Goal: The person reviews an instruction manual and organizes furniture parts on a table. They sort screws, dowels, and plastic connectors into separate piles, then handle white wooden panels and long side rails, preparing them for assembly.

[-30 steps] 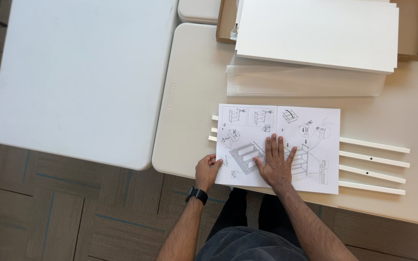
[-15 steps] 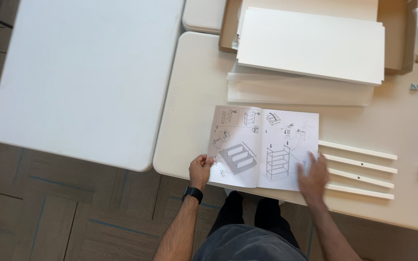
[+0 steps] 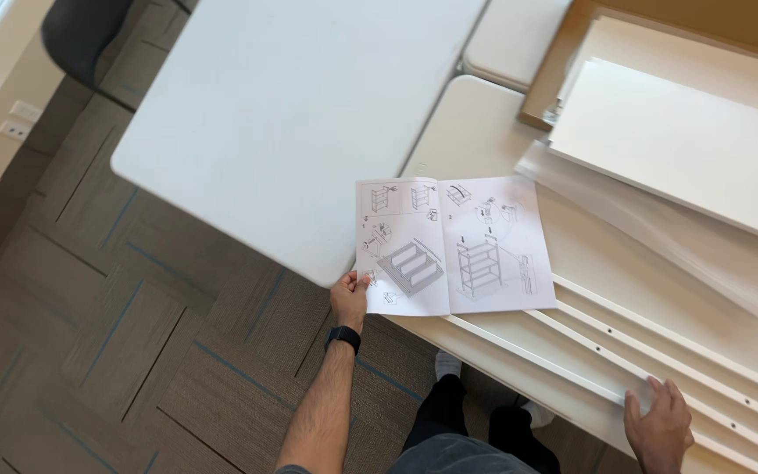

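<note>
My left hand (image 3: 349, 295), with a dark watch on the wrist, pinches the lower left corner of an open instruction booklet (image 3: 449, 246) with line drawings of a shelf unit. The booklet lies across the near edge of a cream table (image 3: 475, 132). My right hand (image 3: 660, 427) rests with spread fingers on the near end of several long white rails (image 3: 660, 351) that lie side by side on the same table, to the right of the booklet.
A white table (image 3: 291, 114) stands to the left. White panels (image 3: 686, 140) lie stacked on clear wrapping and an open cardboard box (image 3: 563, 70) at the back right. A dark chair (image 3: 81, 35) stands at the upper left on patterned carpet (image 3: 133, 351).
My right hand has left the booklet's page and moved right, down onto the white rails. My left hand still holds the booklet's corner. The view has swung to the left.
</note>
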